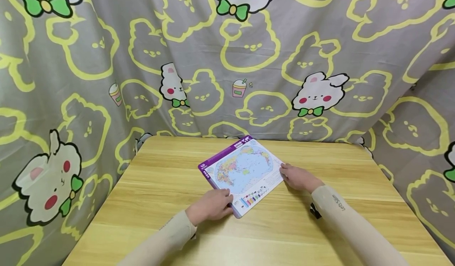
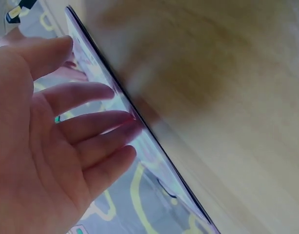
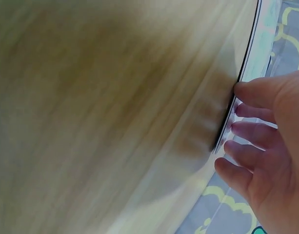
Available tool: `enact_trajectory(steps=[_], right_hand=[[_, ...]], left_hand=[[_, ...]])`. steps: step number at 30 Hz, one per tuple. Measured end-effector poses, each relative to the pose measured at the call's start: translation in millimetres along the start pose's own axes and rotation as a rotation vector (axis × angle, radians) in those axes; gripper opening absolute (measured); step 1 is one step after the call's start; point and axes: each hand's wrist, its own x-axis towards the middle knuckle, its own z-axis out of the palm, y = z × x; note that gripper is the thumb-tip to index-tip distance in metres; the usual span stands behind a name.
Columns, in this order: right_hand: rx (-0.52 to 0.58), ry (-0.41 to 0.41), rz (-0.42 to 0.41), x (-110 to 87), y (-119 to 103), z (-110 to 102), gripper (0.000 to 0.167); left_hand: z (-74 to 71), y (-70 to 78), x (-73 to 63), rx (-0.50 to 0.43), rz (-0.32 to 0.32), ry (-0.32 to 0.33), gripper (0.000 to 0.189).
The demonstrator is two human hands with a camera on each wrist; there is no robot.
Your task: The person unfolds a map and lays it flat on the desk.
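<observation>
A flat world map board (image 1: 249, 167) with a purple border lies turned at an angle on the wooden table. My left hand (image 1: 213, 205) is at its near left edge, fingertips touching the map's face. The left wrist view has these fingers loosely bent over the glossy board (image 2: 151, 146), thumb apart from them. At the right corner, my right hand (image 1: 298, 177) touches the board; in the right wrist view its thumb meets the thin dark edge while the other fingertips of the hand (image 3: 266, 141) rest near the corner. The underside is hidden.
The wooden table (image 1: 153, 179) extends around the board on all sides. A grey curtain (image 1: 209, 53) with yellow outlines and white cartoon animals hangs behind the table and along both sides. Dark straps show partly beneath the sleeves.
</observation>
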Motion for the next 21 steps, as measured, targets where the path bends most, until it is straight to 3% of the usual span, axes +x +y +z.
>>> enact_trajectory(steps=[6, 12, 21], right_hand=[[-0.018, 0.036, -0.021, -4.0, -9.7, 0.4, 0.026], [-0.006, 0.061, -0.075, -9.8, -32.6, -1.3, 0.025], [-0.008, 0.028, -0.157, -17.7, -72.3, -2.8, 0.04]], left_hand=[[-0.5, -11.8, 6.1, -0.018, -0.003, 0.067, 0.027], [-4.3, -35.5, 11.1, -0.061, -0.117, 0.013, 0.051], [-2.1, -76.6, 16.3, -0.092, -0.227, -0.04, 0.056]])
